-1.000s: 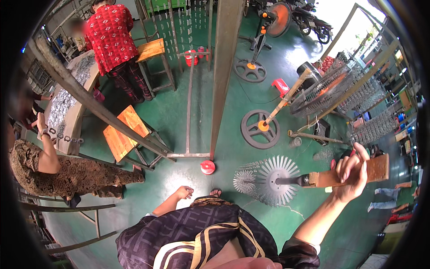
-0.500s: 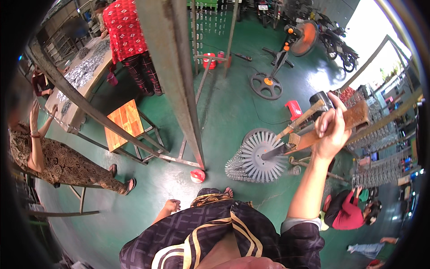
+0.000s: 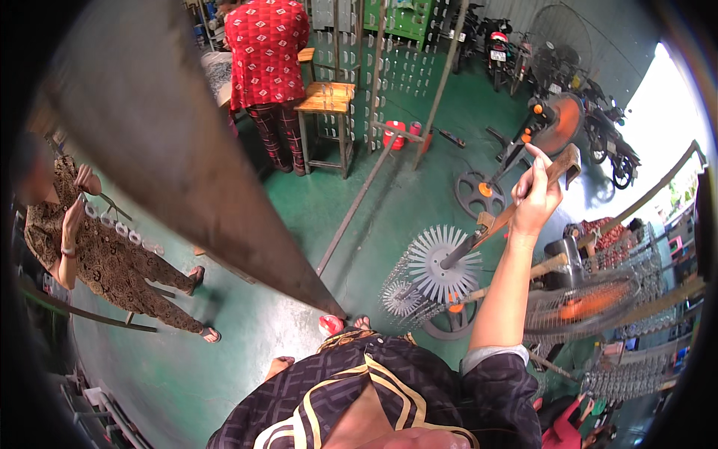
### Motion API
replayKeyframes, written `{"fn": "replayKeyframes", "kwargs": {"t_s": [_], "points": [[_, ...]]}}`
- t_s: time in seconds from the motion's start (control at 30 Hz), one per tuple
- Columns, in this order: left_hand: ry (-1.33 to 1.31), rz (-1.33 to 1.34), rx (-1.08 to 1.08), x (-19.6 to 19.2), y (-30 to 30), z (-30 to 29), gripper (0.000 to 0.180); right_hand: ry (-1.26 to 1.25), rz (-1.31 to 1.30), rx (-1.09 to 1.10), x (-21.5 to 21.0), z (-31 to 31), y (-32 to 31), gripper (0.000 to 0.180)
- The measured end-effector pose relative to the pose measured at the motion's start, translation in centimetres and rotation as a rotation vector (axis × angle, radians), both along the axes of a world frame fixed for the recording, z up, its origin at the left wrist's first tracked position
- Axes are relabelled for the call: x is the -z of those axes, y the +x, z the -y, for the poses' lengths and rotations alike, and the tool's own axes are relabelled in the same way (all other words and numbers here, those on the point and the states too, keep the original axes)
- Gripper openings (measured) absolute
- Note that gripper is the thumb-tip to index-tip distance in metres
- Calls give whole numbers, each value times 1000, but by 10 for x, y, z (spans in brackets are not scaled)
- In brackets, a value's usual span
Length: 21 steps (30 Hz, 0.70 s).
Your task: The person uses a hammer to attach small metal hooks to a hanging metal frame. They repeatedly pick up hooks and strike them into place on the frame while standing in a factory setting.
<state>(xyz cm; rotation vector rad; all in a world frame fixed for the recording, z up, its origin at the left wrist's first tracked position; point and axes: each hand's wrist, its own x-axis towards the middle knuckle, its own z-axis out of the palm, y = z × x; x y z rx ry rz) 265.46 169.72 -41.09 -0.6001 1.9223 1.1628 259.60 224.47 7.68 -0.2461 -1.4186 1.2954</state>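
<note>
My right hand (image 3: 537,200) is raised with its fingers wrapped round a rusty square metal bar (image 3: 574,163); the index finger sticks up. Just beyond the bar's lower end, on a short dark shaft, is a grey disc with radial slots (image 3: 420,263). A smaller slotted disc (image 3: 402,298) sits below it, and strings of small shiny metal pieces hang around both. My left hand (image 3: 280,364) is low beside my body, mostly hidden by my dark patterned shirt (image 3: 299,389); its fingers do not show clearly.
A thick metal post (image 3: 187,150) slants close by on the left. One person (image 3: 112,239) there handles a strand of ring-like pieces; another in red (image 3: 269,56) stands at a table. Fans (image 3: 576,303) stand at right, motorcycles (image 3: 497,56) behind. A red-and-white object (image 3: 330,325) lies near my feet.
My view has shifted leftward and closer to the post, which looms larger. My right hand remains on the bar. My left hand has dropped nearer my body. The person at left has lifted a strand.
</note>
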Motion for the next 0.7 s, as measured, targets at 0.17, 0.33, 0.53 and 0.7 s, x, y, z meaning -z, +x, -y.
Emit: {"fn": "replayKeyframes", "kwargs": {"t_s": [0.17,0.33,0.53,0.7], "points": [[-60,-109,41,-65,-41,-42,19,9,-6,14,0,-34,-49,21],[-18,-92,-209,-103,-70,-53,18,29,7,44,-2,-66,-107,22],[-84,-178,-368,-122,-77,-62,19,22,1,-9,1,-103,-170,19],[-153,-178,-515,-118,-55,-77,19,17,1,-88,7,-138,-211,21]]}}
